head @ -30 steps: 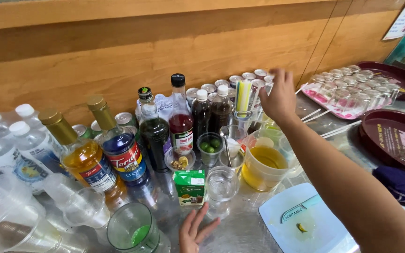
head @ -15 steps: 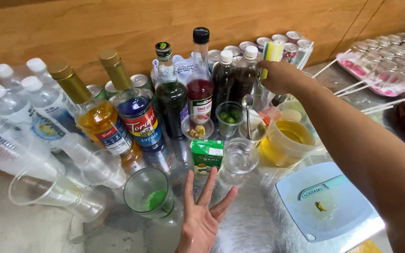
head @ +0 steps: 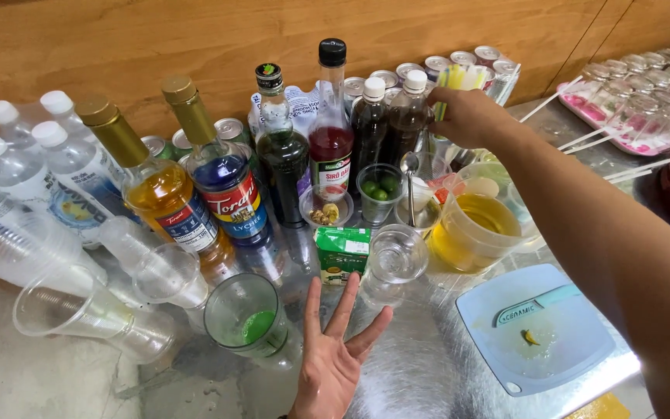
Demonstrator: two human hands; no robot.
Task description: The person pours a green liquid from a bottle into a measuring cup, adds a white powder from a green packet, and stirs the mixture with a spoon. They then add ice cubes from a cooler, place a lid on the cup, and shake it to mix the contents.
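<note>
Head view: left hand (head: 333, 358) splayed on dimpled steel counter (head: 420, 372).

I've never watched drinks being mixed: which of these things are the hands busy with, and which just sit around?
In use:
- right hand reaching among the dark syrup bottles
- left hand spread flat beside the glass with green liquid
- empty clear glass

Lying about:
- stacked plastic cups
- blue cutting board
- water bottles
- tray of small glasses
</note>
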